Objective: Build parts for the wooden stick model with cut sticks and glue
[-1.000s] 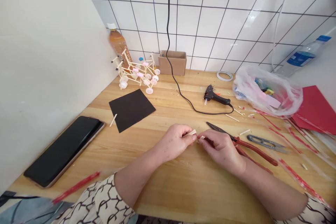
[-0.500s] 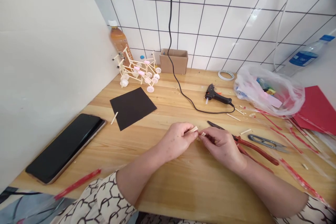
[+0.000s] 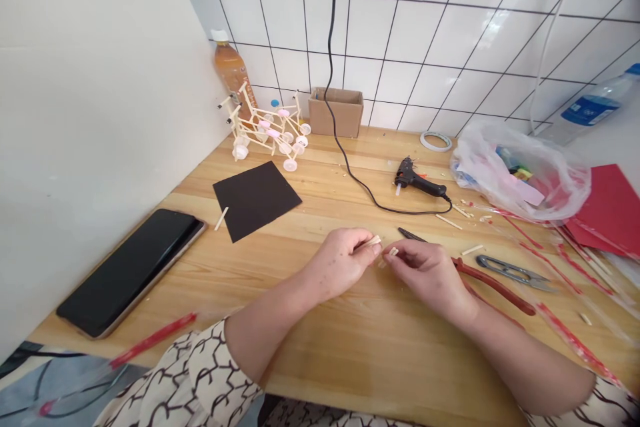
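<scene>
My left hand (image 3: 345, 263) is closed around pale wooden sticks (image 3: 373, 241), whose ends poke out between thumb and forefinger. Close beside it, my right hand (image 3: 430, 273) pinches small pale stick pieces (image 3: 394, 251) at its fingertips. A narrow space separates the two hands above the wooden table (image 3: 350, 360). Red-handled pliers (image 3: 495, 285) lie partly under my right hand, their dark jaws showing beyond it. Grey snips (image 3: 515, 272) rest to the right of the pliers.
A phone (image 3: 131, 270) and black card (image 3: 257, 200) lie left. Behind stand stick-and-wheel frames (image 3: 270, 127), a cardboard box (image 3: 336, 112) and an amber bottle (image 3: 233, 70). A corded glue gun (image 3: 420, 180), tape roll (image 3: 436, 141), plastic bag (image 3: 520, 173) and red sheets (image 3: 605, 213) are farther right.
The whole view has shifted slightly. My right hand has drawn a little away from my left, and the small pieces at its fingertips show more clearly.
</scene>
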Tool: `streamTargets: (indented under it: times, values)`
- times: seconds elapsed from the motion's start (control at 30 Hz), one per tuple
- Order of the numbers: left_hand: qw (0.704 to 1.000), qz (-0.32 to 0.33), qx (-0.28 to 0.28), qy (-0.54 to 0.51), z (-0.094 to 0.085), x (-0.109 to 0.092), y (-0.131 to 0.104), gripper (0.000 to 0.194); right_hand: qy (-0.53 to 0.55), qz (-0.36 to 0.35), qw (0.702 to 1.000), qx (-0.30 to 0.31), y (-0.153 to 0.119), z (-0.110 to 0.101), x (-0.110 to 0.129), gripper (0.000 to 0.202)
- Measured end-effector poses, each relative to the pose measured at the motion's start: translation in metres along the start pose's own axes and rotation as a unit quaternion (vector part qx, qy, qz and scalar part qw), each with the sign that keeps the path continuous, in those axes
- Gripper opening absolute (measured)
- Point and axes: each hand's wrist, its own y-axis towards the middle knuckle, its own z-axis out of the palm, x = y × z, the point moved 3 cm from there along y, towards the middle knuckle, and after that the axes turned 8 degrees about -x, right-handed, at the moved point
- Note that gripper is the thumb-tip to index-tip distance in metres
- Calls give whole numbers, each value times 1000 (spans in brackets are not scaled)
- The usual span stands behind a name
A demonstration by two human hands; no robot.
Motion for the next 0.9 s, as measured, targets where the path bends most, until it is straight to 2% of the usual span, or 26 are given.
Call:
streamTargets:
  times: [0.13,0.23,0.5,0.9]
  values:
    - [1000,0,-1,-3,0,0,0,29,159,164,973,39,2,0,-5,22]
    - [1000,-1,-1,-3,0,-1,0,29,220,216,950,57,1,1,-8,25]
    - [1000,-26,16,-2,2,2,0,29,295,252,920,60,0,3,-9,24]
    - [997,-58,49,-13,4,5,-1,29,337,271,901,41,0,3,-6,25]
